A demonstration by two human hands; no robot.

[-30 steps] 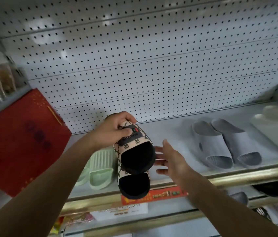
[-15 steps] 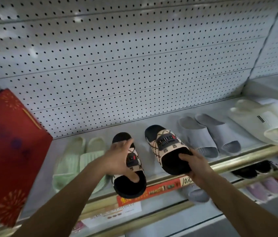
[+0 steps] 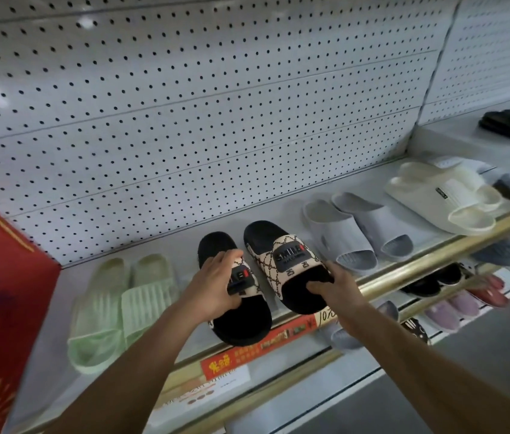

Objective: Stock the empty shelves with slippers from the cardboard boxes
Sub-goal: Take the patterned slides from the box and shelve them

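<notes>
The left hand (image 3: 216, 285) is curled over the strap of the left patterned slipper (image 3: 235, 289), whose black toe overhangs the shelf (image 3: 166, 245) edge. The toe of the right patterned slipper (image 3: 285, 266), marked SMILE, is gripped by the right hand (image 3: 335, 288). Both slippers are set side by side on the shelf, between a pale green pair (image 3: 119, 305) and a grey pair (image 3: 357, 230). A cream pair (image 3: 444, 195) is seen farther right, a red box (image 3: 0, 292) at far left.
</notes>
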